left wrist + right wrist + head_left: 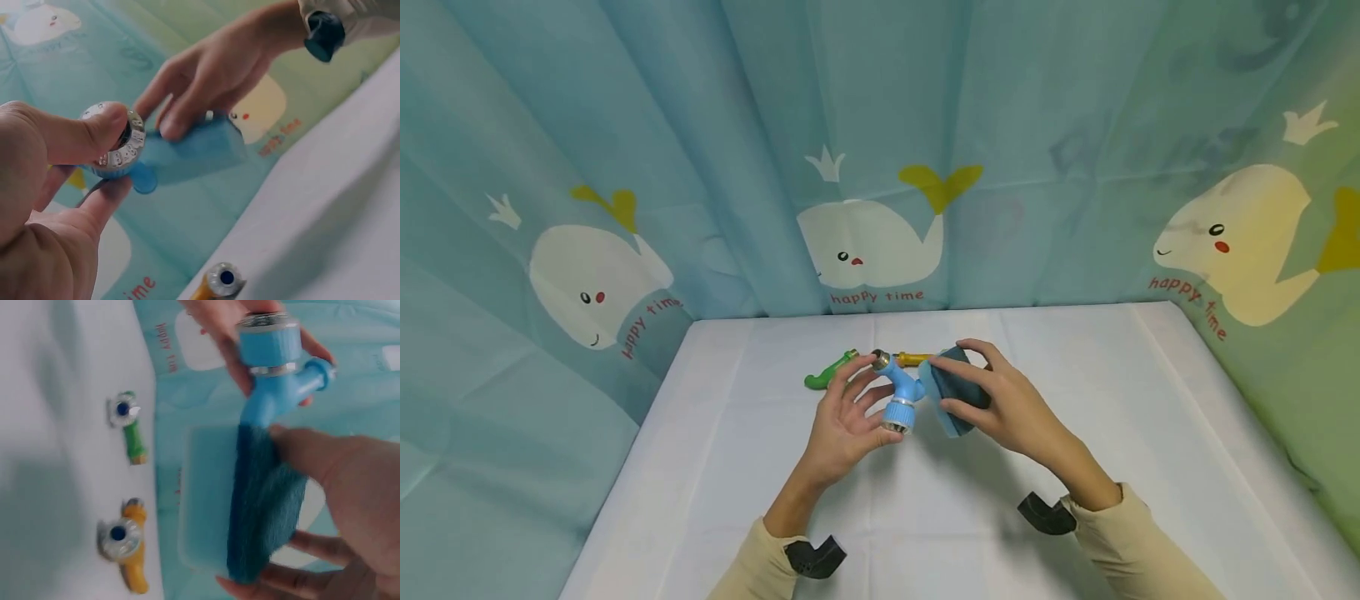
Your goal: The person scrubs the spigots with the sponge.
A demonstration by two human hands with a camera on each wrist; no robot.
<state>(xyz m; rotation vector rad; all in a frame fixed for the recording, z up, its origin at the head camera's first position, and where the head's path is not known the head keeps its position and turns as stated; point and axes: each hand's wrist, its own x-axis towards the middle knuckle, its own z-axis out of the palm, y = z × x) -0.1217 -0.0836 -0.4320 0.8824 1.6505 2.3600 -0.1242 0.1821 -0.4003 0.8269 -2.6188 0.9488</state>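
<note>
My left hand (848,417) grips a light blue plastic faucet (904,385), thumb at its ribbed, silver-edged end and fingers around the far side. In the left wrist view, that silver end (128,153) faces the camera under the thumb. My right hand (1011,400) holds a sponge (209,500), light blue foam with a dark blue scouring layer (259,506), between thumb and fingers. The sponge is right beside the faucet; whether they touch is unclear. Both are held above the table.
A green faucet (132,434) and a yellow faucet (132,550) lie on the white-covered table (737,500) behind the hands. A blue curtain (722,167) with whale prints hangs around the table's back and sides.
</note>
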